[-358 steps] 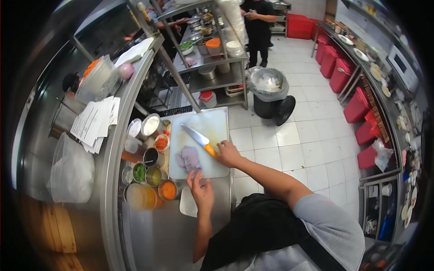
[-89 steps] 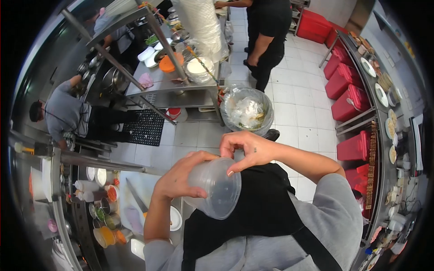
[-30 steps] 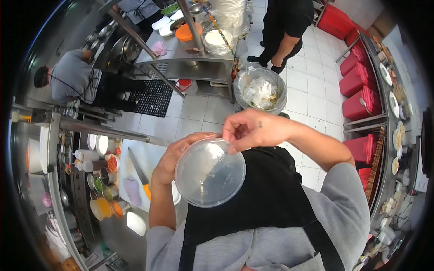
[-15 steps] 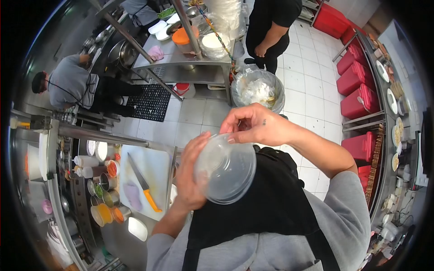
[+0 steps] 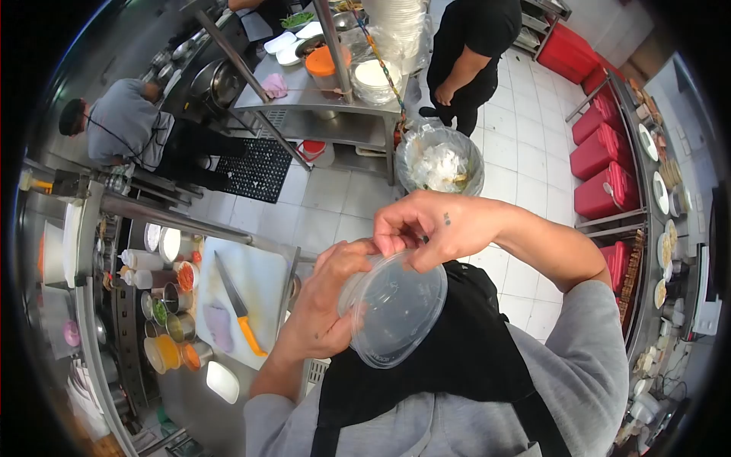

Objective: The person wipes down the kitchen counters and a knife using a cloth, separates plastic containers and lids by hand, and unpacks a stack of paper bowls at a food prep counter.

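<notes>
A clear plastic food container [image 5: 400, 305] with a rounded rim is held up in front of my black apron. My left hand [image 5: 324, 305] is wrapped round its left side, thumb across the near wall. At its top edge, the fingers of my right hand [image 5: 442, 228] pinch the rim close to my left fingertips. Whether a separate lid sits on the container, I cannot tell. To the left, a knife [image 5: 247, 333] with an orange handle lies on a white cutting board [image 5: 268, 278], with a purple cloth-like piece [image 5: 219, 326] beside it.
Sauce bottles [image 5: 143, 260] and several small tubs stand left of the board. A lined bin [image 5: 438, 164] is ahead on the floor, with a person in black [image 5: 468, 65] beyond it. Another person [image 5: 126, 126] bends at the left. Red bins [image 5: 605, 186] line the right counter.
The container has tilted and shifted slightly right and down, its round outline now narrower. My left hand has moved right with it, and both hands' fingertips have come together at the rim.
</notes>
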Motion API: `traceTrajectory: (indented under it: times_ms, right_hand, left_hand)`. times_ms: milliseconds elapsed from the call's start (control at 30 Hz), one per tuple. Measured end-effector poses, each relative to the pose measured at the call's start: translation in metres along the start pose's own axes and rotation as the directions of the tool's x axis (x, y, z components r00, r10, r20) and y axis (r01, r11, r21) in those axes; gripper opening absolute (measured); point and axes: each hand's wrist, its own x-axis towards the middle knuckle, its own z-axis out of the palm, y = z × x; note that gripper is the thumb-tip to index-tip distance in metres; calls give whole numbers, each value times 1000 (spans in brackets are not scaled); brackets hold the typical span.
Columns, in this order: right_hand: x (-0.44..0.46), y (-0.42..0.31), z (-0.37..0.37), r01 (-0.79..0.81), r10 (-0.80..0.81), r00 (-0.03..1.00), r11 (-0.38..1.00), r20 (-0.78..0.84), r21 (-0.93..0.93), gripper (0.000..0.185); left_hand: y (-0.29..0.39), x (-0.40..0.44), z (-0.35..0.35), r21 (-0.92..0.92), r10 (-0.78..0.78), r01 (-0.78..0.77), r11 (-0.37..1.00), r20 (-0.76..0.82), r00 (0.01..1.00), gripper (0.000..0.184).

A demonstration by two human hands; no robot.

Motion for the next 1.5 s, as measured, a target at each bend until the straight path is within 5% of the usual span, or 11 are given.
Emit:
traceTrajectory:
  times_ms: [267,533,933,1167,1233,1300,1500]
  right_hand:
    - [-3,0,-10,24,-21,999,995,34,-93,22]
    - [-10,-12,-6,-45,23,996,961,-84,-271,29]
    - [-9,6,-12,1,1,999,1000,-55,28,19]
    - [-16,-5,-22,43,-44,999,967,2,-250,20]
    - [-18,2,-24,36,-49,998,949,-34,-314,20]
    - [-17,11,-25,-43,44,999,999,22,-24,21]
    - [-14,19,-20,-63,65,995,997,-77,36,17]
  left_hand:
    - [-5,8,2,91,86,-89,992,40,996,36]
    - [-4,13,3,-51,-41,43,998,36,999,32]
    - [-3,19,6,-102,-32,34,994,26,999,26]
    - [-12,18,3,-116,-49,56,992,66,997,28]
    - [-17,14,6,-195,-112,97,976,-72,991,29]
    - [-15,15,3,-165,-104,91,982,-70,992,30]
    - [-18,13,2,-208,-123,120,971,0,992,33]
